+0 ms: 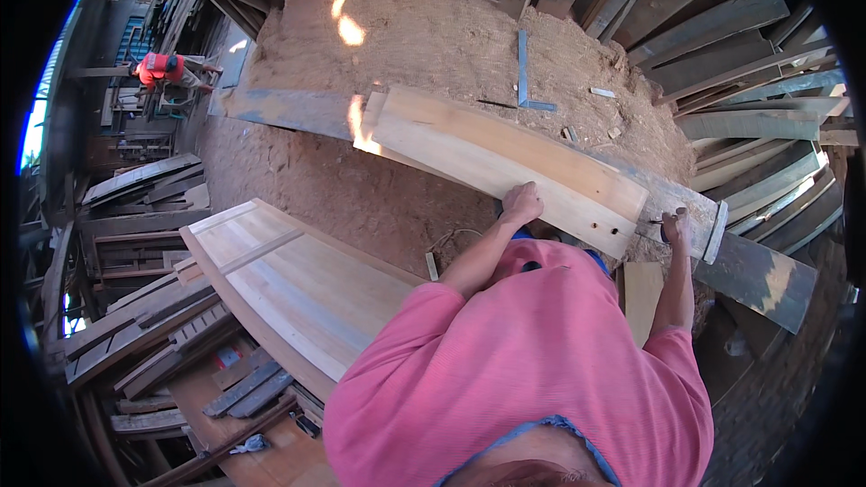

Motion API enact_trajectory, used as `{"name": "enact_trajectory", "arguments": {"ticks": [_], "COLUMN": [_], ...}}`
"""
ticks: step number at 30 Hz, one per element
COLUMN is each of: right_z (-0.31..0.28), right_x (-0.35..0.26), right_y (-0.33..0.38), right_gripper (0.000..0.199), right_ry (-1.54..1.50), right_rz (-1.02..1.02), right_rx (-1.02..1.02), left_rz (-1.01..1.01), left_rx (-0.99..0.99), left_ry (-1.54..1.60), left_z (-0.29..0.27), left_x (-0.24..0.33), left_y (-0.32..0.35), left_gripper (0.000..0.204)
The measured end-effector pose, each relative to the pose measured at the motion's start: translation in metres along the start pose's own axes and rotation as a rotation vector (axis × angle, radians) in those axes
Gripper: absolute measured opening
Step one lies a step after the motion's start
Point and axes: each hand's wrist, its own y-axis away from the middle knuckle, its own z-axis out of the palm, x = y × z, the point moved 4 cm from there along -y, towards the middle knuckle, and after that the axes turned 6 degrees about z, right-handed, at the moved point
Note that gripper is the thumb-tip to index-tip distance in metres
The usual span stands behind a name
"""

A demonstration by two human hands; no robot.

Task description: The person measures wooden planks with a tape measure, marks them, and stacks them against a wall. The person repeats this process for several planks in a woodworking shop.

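Observation:
A long pale wooden plank (505, 158) lies across a grey weathered board (686, 203) in front of me. My left hand (521, 203) rests on the plank's near edge, fingers curled over it. My right hand (673, 225) is at the plank's right end, on the grey board, closed on a thin dark pencil-like tool (657, 222). Small dark holes show near the plank's right end. My pink shirt fills the lower middle of the view.
A pale wooden door panel (289, 280) lies at the lower left. A metal square (525, 72) lies on the sawdust mound (433, 36) behind. Stacked planks (758, 117) stand at right and left. A person in red (164, 68) works far left.

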Motion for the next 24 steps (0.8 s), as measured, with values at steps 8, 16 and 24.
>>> {"name": "enact_trajectory", "arguments": {"ticks": [8,16,24], "right_z": [0.007,0.062,0.078], "right_x": [-0.039,-0.119,-0.113], "right_y": [0.022,-0.012,0.014], "right_gripper": [0.05,0.05,0.041], "right_ry": [0.109,-0.134,-0.085], "right_rz": [0.049,-0.196,-0.175], "right_rx": [0.258,0.026,-0.021], "left_rz": [-0.311,-0.69,-0.703], "left_rx": [-0.336,0.041,0.056], "left_ry": [0.408,1.286,1.7], "left_z": [0.009,0.016,-0.002], "left_x": [-0.079,-0.148,-0.175], "left_y": [0.062,0.045,-0.002], "left_gripper": [0.043,0.094,0.088]}}
